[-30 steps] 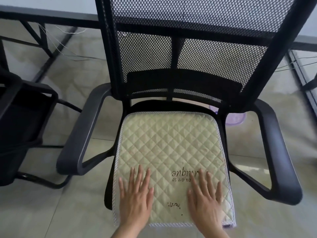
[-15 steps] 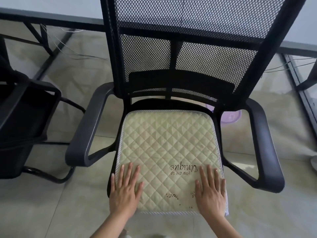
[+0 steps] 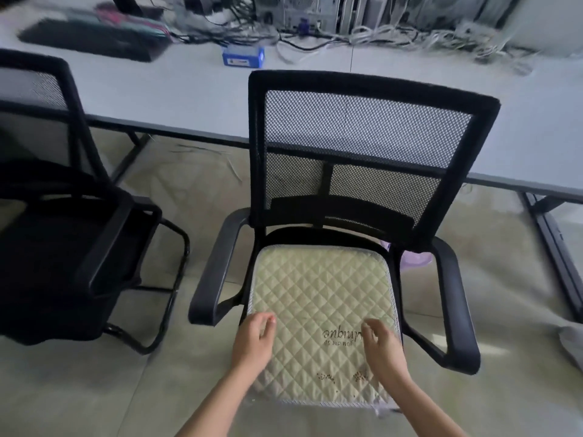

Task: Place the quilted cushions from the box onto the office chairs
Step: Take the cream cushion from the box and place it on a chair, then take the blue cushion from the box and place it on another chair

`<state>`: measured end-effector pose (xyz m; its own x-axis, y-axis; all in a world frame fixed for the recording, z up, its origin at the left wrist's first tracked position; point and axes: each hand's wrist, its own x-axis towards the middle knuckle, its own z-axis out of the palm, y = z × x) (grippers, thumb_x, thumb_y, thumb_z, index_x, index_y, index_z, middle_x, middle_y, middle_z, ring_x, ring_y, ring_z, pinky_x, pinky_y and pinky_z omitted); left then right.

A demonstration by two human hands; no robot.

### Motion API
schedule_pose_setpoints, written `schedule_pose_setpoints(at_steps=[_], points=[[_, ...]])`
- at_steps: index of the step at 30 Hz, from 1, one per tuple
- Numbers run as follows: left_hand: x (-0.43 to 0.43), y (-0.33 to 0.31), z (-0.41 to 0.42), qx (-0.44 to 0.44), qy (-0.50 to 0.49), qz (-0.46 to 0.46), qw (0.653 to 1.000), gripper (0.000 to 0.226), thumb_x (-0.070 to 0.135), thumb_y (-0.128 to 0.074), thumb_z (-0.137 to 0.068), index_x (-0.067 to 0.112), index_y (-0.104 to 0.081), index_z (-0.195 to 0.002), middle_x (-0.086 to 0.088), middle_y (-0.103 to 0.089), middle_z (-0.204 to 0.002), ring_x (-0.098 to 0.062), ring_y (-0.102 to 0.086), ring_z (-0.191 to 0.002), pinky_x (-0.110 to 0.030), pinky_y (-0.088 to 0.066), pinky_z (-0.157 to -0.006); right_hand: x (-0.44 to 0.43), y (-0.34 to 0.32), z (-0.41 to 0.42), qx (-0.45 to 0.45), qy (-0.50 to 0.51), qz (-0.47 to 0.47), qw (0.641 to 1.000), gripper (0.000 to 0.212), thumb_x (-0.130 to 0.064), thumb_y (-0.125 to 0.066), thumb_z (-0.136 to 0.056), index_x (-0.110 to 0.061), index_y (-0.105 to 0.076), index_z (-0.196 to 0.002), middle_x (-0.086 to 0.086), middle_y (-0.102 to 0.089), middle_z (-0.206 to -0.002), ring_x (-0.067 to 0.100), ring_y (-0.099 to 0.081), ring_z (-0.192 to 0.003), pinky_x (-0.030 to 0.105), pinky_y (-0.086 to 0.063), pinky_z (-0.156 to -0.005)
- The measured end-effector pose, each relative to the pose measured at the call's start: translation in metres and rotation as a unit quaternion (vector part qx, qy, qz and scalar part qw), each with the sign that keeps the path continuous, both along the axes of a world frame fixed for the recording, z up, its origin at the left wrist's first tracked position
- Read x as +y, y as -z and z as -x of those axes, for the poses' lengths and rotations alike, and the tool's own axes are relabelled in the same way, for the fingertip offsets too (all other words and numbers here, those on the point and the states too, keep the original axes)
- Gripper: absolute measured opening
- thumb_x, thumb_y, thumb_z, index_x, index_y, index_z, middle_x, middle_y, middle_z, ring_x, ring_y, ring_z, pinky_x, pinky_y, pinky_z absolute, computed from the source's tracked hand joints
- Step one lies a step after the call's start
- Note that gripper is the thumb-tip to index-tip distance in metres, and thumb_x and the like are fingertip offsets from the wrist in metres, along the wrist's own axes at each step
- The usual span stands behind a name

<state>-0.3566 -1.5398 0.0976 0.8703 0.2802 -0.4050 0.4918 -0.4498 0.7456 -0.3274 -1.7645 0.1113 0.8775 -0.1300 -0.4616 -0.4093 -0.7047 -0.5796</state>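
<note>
Cushion (image 3: 318, 298) on chair (image 3: 362, 171); tiled floor (image 3: 94, 389), cluttered desk (image 3: 176, 89).

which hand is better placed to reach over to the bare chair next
Left. The left hand hangs over the cushion edge nearest the bare chair, which stands on that side. The right hand would have to cross the body.

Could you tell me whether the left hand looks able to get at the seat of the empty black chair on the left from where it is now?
Probably yes. The left hand is open over the quilted cushion, but both chairs' armrests lie between.
</note>
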Motion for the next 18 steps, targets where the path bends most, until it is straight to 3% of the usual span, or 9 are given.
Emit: schedule_pose_setpoints(at_steps=[2, 6, 10, 13, 18], points=[[0.015, -0.03, -0.007, -0.033, -0.015, 0.021, 0.999, 0.024, 0.026, -0.043, -0.095, 0.021, -0.06, -0.112, 0.008, -0.055, -0.113, -0.005, -0.048, -0.108, -0.019, -0.035, -0.093, 0.016, -0.028, -0.009, -0.018, -0.006, -0.02, 1.0, 0.038, -0.032, -0.042, -0.096, -0.009, -0.054, -0.124, 0.01, -0.06, -0.128, 0.023, -0.058, -0.113, 0.033, -0.043, -0.092], [0.061, -0.087, -0.016, -0.093, -0.059, 0.037, 0.993, 0.025, 0.028, -0.043, -0.094, 0.021, -0.062, -0.111, 0.007, -0.061, -0.116, -0.009, -0.054, -0.11, -0.023, -0.04, -0.093, 0.058, -0.087, -0.026, -0.048, -0.024, -0.058, 0.997, 0.037, -0.032, -0.044, -0.096, -0.012, -0.054, -0.125, 0.006, -0.06, -0.128, 0.02, -0.055, -0.118, 0.035, -0.044, -0.098], [0.111, -0.139, -0.014, -0.124, -0.106, 0.049, 0.985, 0.027, 0.029, -0.045, -0.094, 0.018, -0.063, -0.11, 0.006, -0.062, -0.112, -0.009, -0.054, -0.11, -0.022, -0.037, -0.089, 0.116, -0.136, -0.036, -0.071, -0.034, -0.094, 0.992, 0.037, -0.032, -0.046, -0.094, -0.01, -0.056, -0.122, 0.006, -0.063, -0.122, 0.02, -0.058, -0.112, 0.034, -0.046, -0.092], [0.154, -0.166, -0.001, -0.125, -0.114, 0.043, 0.985, 0.029, 0.031, -0.046, -0.093, 0.017, -0.061, -0.114, 0.003, -0.061, -0.118, -0.012, -0.052, -0.114, -0.023, -0.036, -0.09, 0.169, -0.163, -0.034, -0.07, -0.052, -0.115, 0.99, 0.036, -0.033, -0.047, -0.094, -0.011, -0.057, -0.121, 0.003, -0.062, -0.115, 0.015, -0.056, -0.101, 0.028, -0.042, -0.082], [0.25, -0.197, 0.039, -0.115, -0.106, 0.016, 0.988, 0.028, 0.029, -0.048, -0.093, 0.016, -0.062, -0.113, -0.002, -0.062, -0.121, -0.015, -0.052, -0.117, -0.022, -0.035, -0.09, 0.274, -0.197, -0.01, -0.081, -0.108, -0.137, 0.981, 0.032, -0.028, -0.05, -0.093, -0.01, -0.06, -0.117, 0.007, -0.064, -0.117, 0.019, -0.058, -0.109, 0.029, -0.044, -0.09]])
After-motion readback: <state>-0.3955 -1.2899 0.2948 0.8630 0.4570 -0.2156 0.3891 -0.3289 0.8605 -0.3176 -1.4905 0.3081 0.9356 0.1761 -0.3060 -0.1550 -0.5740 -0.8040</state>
